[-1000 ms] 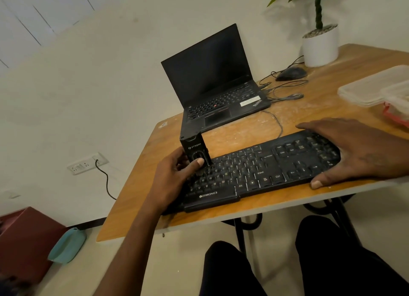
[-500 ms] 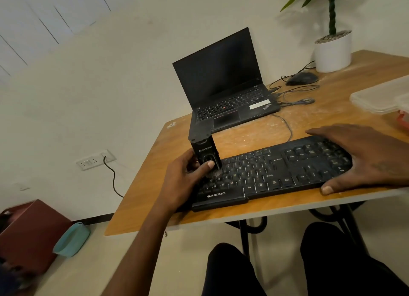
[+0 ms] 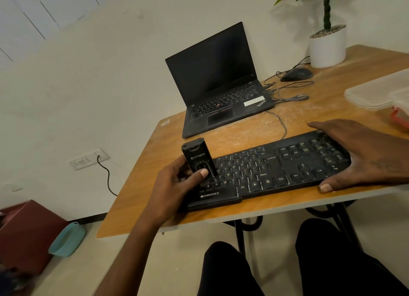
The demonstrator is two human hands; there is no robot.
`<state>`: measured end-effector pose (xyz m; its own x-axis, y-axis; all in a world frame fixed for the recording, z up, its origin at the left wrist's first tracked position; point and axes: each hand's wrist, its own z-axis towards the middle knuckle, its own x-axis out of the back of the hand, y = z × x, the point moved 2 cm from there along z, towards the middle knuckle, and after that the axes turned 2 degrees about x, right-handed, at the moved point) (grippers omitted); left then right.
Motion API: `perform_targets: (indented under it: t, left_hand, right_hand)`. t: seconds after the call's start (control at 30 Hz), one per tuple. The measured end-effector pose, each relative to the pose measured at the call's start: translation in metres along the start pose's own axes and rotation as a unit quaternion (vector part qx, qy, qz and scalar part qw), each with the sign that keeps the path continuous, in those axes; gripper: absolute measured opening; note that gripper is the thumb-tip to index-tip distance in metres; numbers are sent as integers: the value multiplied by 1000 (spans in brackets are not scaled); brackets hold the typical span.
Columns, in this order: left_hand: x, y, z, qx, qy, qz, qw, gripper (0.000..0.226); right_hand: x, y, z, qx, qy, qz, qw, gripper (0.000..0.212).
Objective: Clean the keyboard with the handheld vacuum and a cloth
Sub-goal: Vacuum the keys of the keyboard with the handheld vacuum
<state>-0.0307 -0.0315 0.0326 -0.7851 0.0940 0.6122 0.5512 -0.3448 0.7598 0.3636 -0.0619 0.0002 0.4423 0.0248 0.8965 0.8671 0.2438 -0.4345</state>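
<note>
A black keyboard [image 3: 272, 169] lies along the front edge of the wooden table [image 3: 137, 198]. My left hand [image 3: 174, 185] grips a small black handheld vacuum [image 3: 197, 157], held upright with its lower end on the keys at the keyboard's left part; my thumb rests on its front. My right hand [image 3: 365, 156] lies flat over the keyboard's right end, fingers spread, thumb at the near edge. No cloth is in view.
An open black laptop [image 3: 221, 90] stands behind the keyboard. A black mouse [image 3: 296, 74] with grey cables and a white plant pot [image 3: 327, 47] sit at the back right. Clear plastic containers [image 3: 376, 92] are at the right edge. My legs are under the table.
My left hand has slid the vacuum a little to the right along the keys. My right hand stays on the keyboard's right end. The camera view has shifted.
</note>
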Motion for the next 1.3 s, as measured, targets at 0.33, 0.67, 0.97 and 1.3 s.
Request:
perform_targets:
  t: [0.33,0.67,0.97,1.3]
  left_hand:
    - [16,-7,-18,0,19,12,1000,40]
    - [28,-36,62,40,46,86,994,32]
    - [50,-31,-34,59,49,6,997,37]
    - [29,-16,-6,23,37,36,998,29]
  right_hand:
    - [-1,0,2,6,10,-6,1000,133]
    - [4,-5,-4,-4,11,3,1000,134]
    - [-1,-4,3,-8,19,7,1000,127]
    - [-5,4,8,5,9,2,1000,129]
